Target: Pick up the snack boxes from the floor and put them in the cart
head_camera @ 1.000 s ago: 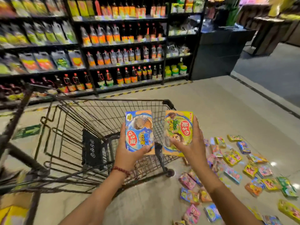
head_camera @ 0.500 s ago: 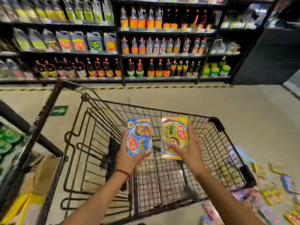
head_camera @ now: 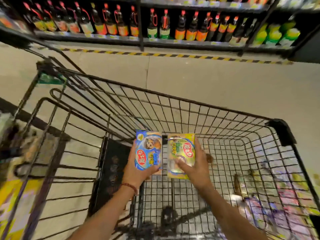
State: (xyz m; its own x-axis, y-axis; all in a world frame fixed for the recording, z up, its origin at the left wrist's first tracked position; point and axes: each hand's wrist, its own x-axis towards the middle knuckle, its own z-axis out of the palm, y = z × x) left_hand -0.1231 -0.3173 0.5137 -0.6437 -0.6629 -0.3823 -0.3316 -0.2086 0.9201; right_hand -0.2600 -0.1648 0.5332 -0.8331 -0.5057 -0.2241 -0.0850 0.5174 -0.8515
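Head view shows the left hand (head_camera: 136, 168) closed on a blue snack box (head_camera: 149, 150) and the right hand (head_camera: 197, 168) on a yellow-green snack box (head_camera: 181, 153), side by side inside the wire cart (head_camera: 216, 110).

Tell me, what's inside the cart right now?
The cart looks bare: only wire mesh shows. Both boxes, blue and green, are held over it. They and the hands hide some of its floor.

Beige floor (head_camera: 207, 80): wire cart (head_camera: 225, 153) standing; blurred packets (head_camera: 294, 205), probably snack boxes, lower right.
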